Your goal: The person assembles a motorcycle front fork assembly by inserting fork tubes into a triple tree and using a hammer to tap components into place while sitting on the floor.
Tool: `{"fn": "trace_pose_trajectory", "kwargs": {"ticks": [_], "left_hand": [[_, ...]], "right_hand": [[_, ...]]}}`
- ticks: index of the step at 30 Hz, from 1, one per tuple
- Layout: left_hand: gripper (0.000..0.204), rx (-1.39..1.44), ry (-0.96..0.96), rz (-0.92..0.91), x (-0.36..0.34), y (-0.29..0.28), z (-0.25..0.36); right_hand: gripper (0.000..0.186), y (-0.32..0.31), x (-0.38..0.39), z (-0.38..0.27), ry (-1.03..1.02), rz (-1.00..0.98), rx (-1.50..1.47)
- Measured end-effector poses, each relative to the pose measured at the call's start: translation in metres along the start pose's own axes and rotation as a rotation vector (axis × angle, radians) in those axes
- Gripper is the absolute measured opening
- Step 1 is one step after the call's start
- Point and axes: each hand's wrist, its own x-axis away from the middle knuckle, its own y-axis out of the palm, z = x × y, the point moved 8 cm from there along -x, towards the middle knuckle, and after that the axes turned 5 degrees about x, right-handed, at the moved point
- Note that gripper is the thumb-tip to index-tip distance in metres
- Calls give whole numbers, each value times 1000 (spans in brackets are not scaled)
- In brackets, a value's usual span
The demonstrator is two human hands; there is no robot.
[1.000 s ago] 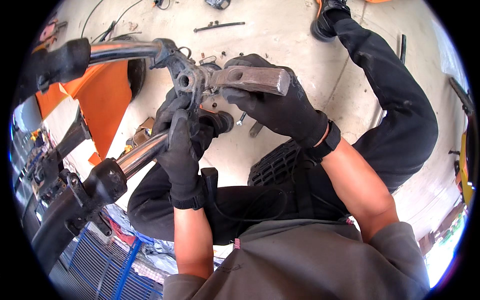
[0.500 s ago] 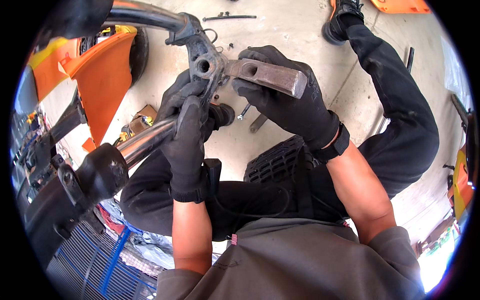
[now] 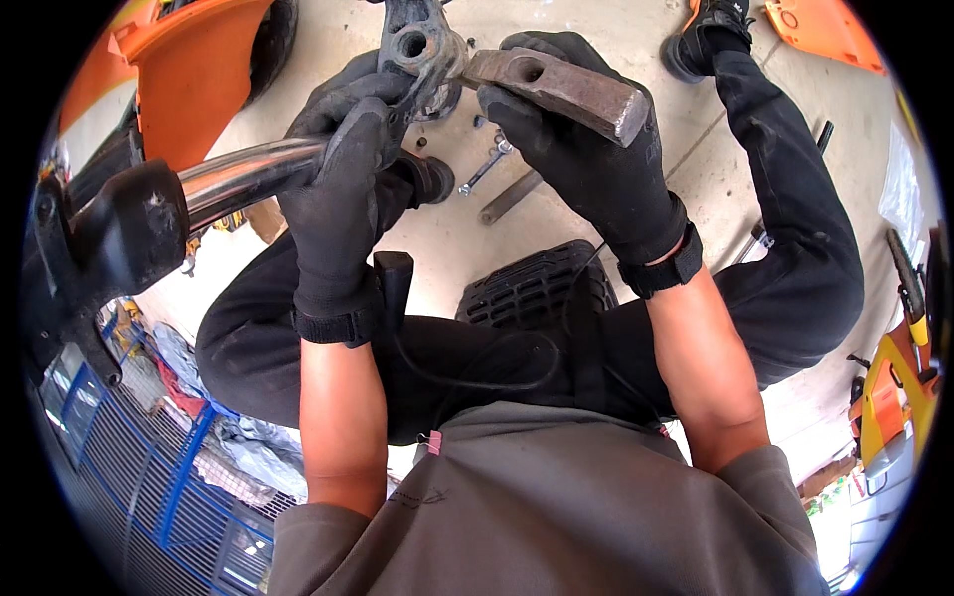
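My left hand (image 3: 343,169), in a black glove, is closed round a dark metal fork clamp (image 3: 434,77) where a shiny fork tube (image 3: 253,171) meets it. The clamp has a round hole through its upper face. In my gloved right hand (image 3: 611,164) is a rusty steel hammer head (image 3: 586,94) with an eye hole and no handle in it. Its narrow end points left at the clamp's side, close against it; whether it sits in a gap there I cannot tell. The blunt square end faces right.
An orange body panel (image 3: 194,79) stands at the upper left, beside a tyre. Between my legs on the floor lie a wrench (image 3: 482,171), a metal tube (image 3: 510,197) and a black slotted plastic seat (image 3: 532,288). Blue racking (image 3: 129,477) is at the lower left.
The whole view has shifted, so clamp, hands and floor items sit higher in it. Both hands keep their grips, and the hammer head stays beside the clamp.
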Motion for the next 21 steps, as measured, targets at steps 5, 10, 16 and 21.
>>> {"fn": "trace_pose_trajectory", "kwargs": {"ticks": [5, 10, 16, 21], "left_hand": [[24, -126, 131, -71, -1, 0, 7], [21, -328, 180, -149, -2, 3, 12], [19, -205, 245, -178, -2, -2, 14], [21, -104, 91, -153, -9, -9, 14]], "right_hand": [[35, 4, -3, -5, -58, -58, -24], [35, 14, -2, 11, 58, -100, -179], [36, 15, -8, -2, -41, -162, -120], [37, 17, -7, -1, -32, -156, -111]]}}
